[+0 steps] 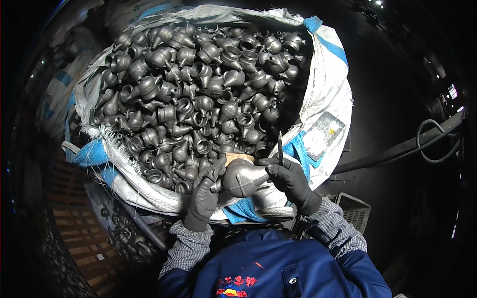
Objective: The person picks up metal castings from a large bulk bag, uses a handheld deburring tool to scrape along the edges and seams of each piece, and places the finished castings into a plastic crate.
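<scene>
Between my hands is a grey, bulb-shaped metal casting [242,178] with a raised cross-shaped seam on its round body. My left hand [204,192], in a dark glove, grips it at its left end. The gloved right hand [290,182] is closed around the narrow neck on the right. A slim, dark, file-like tool [280,149] stands upright in that same hand, its tip pointing away from me. Just behind the casting shows part of a light wooden block [239,158]. Many similar metal castings [203,103] fill the sack beyond my hands.
The large white woven sack [328,82] has a rolled rim and blue straps [298,151]. A grey plastic crate [354,211] stands at the lower right. A dark bar with a looped hose [397,149] runs along the right. An orange-brown slatted panel [74,218] lies left.
</scene>
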### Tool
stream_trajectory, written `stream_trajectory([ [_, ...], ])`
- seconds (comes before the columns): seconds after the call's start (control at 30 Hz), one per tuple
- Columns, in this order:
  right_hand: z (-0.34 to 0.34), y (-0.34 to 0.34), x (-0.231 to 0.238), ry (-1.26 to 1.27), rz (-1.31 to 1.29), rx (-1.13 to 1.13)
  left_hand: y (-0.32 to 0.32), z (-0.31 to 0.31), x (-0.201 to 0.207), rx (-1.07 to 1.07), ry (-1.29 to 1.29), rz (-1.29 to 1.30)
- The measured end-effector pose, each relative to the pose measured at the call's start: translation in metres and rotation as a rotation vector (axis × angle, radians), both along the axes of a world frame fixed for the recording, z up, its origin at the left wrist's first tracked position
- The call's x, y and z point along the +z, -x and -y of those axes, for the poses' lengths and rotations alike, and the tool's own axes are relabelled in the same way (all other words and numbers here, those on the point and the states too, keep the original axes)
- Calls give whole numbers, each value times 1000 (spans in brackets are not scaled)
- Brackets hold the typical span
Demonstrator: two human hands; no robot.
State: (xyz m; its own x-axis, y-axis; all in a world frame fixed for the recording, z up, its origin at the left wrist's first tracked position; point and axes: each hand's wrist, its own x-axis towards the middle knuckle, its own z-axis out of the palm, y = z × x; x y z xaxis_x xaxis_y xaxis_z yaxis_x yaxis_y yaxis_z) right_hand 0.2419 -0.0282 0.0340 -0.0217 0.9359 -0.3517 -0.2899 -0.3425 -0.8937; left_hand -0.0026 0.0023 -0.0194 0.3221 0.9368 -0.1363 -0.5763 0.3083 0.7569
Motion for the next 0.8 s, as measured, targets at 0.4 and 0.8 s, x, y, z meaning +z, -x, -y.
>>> stream_trajectory([
  [0.4,-36,-2,44,-70,162,196,-37,18,7,-220,511,566],
  [0.8,43,3,33,-448,491,318,-2,11,-5,-86,432,541],
])
